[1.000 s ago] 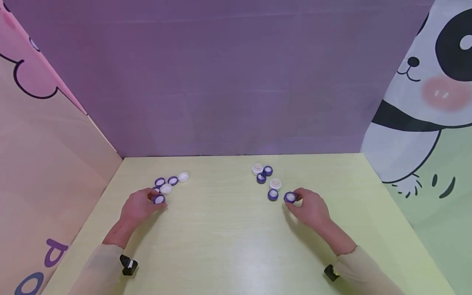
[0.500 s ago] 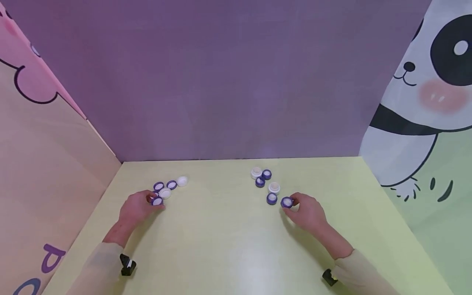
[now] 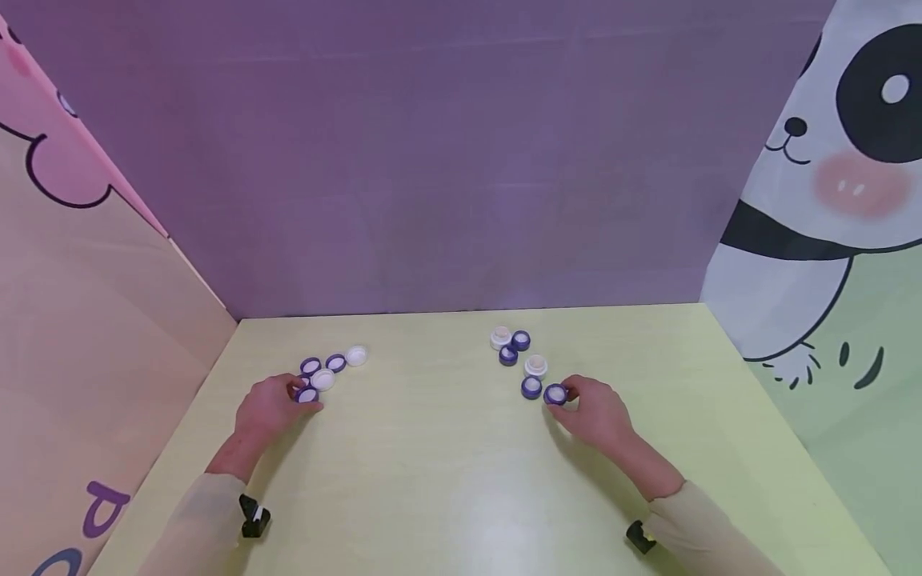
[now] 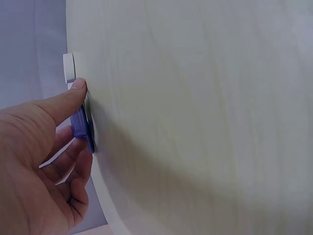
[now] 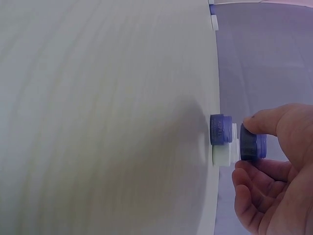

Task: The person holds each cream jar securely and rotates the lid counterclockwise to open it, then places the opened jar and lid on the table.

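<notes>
In the head view my left hand (image 3: pixel 268 412) pinches a purple lid (image 3: pixel 307 395) with a white inside at the near end of a small group of lids. Between thumb and fingers, the same lid appears close to the tabletop in the left wrist view. My right hand (image 3: pixel 596 410) grips a small purple jar (image 3: pixel 555 394) by its sides. The right wrist view shows this jar (image 5: pixel 253 142) raised off the table, apart from a standing purple jar (image 5: pixel 221 129) and a white jar (image 5: pixel 221 154).
Around the left hand lie a white lid (image 3: pixel 322 379), another white lid (image 3: pixel 356 356) and purple lids (image 3: pixel 335 363). Further back right stand a white jar (image 3: pixel 500 338) and purple jars (image 3: pixel 508 355). A purple backdrop (image 3: pixel 461 160) rises behind the pale wooden table (image 3: pixel 432 480).
My right hand has shifted slightly left, bringing its purple jar closer to the standing purple jar. The left hand keeps its grip on the lid, almost still. The head view has tilted a little.
</notes>
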`<state>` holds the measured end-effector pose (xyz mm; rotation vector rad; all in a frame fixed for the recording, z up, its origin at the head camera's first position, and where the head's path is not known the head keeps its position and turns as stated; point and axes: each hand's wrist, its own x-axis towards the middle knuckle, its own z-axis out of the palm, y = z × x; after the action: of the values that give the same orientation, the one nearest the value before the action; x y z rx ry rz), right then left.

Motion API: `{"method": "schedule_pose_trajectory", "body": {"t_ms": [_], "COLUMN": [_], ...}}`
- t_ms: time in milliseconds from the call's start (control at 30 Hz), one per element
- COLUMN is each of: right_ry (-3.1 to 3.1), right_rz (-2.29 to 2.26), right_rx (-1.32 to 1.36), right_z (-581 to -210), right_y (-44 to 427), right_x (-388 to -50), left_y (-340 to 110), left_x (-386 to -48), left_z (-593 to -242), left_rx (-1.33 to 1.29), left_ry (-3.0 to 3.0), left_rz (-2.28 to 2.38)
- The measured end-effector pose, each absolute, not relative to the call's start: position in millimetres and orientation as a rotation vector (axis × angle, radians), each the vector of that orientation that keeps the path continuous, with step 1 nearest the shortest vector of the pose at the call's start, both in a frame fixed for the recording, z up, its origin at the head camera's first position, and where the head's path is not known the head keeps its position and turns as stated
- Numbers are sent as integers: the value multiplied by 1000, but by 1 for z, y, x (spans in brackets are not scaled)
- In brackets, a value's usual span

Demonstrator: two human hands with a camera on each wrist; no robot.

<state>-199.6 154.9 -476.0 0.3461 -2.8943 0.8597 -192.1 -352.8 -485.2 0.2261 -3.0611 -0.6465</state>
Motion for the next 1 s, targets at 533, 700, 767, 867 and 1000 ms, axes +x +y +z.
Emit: {"method": "schedule_pose_trajectory", "body": {"t_ms": [533, 700, 767, 867, 1000], "right_ry": [-2893, -2906, -2921, -2944, -2956], "right_rz": [836, 820, 816, 811, 803], "right_rx": [375, 355, 338, 314, 294], "right_z": [-476, -474, -472, -472, -473], "right_y": [146, 145, 146, 147, 151], "right_x": [-207, -212, -213, -216, -221], "left_y": [-354, -353, -353, -351, -347], "left_x": [-191, -188, -187, -185, -182], "left_z": [-489, -489, -488, -485, -480], "left_rx": [196, 204, 221, 240, 222], "left_ry": [-3037, -3028, -3023, -3012, -2991], "left_rz": [-670, -682, -687, -705, -720]}}
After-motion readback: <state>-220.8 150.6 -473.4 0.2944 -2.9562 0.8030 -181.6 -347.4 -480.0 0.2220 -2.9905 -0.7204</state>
